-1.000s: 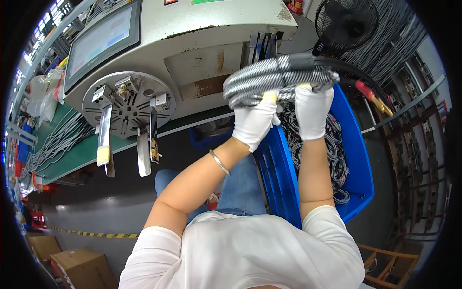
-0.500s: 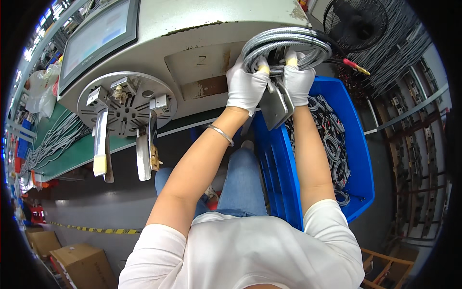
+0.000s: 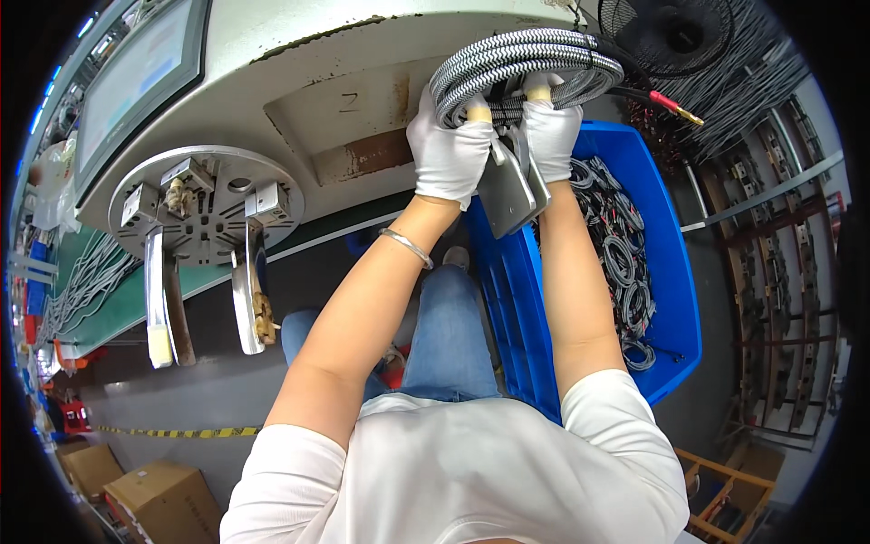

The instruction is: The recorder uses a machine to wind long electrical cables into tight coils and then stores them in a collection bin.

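A thick coil of grey braided cable (image 3: 517, 56) is held up at the upper middle, by the front of a cream-coloured machine. My left hand (image 3: 450, 152), in a white glove with yellow on its thumb, is closed on the coil's left side. My right hand (image 3: 552, 136), gloved likewise, grips its lower right side. Both hands' fingers are partly hidden behind the cable. A pair of flat metal plates (image 3: 509, 195) hangs down between my hands, just below the coil. One cable end with a red sleeve and gold tip (image 3: 675, 107) sticks out to the right.
A slotted metal disc (image 3: 213, 227) with clamps and projecting arms stands at left, below a screen (image 3: 136, 77). Under my right forearm is a blue bin (image 3: 675, 317) with several coiled cables. A black fan (image 3: 666, 34), hanging cables and a metal rack (image 3: 784, 290) are at right.
The view has shifted, so the machine and disc appear farther left. Both hands stay on the cable coil, which now appears slightly higher and farther left.
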{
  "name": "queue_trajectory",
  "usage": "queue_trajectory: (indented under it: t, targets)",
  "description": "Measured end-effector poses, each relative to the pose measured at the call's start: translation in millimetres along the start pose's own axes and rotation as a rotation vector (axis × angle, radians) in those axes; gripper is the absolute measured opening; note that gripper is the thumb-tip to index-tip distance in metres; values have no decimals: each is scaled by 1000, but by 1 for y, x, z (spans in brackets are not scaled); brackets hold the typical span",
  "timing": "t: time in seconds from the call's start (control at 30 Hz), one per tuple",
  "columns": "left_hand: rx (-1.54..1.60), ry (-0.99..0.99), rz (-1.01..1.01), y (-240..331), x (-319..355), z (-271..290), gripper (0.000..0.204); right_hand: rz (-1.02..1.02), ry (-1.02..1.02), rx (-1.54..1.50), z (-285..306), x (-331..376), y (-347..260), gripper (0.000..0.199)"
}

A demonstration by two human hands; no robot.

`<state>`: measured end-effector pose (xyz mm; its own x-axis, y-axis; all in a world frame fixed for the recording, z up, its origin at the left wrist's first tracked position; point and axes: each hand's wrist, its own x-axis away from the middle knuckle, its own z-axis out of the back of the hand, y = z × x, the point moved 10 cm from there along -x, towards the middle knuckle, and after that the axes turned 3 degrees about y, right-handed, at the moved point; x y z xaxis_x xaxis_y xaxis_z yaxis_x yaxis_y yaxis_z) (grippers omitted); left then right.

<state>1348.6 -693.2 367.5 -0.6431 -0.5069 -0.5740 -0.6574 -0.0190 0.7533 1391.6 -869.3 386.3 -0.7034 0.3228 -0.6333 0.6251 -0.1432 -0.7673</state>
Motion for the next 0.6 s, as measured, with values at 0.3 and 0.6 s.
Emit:
queue_trajectory:
  t: [0.3,0.6]
  targets:
    - [-233,-371,-34,68,4,-4,29,-244,-129,1,25,28,-47,27]
    - [-31,-1361,899,110,142,-3,29,-1348,-795,-696,34,288,-48,21]
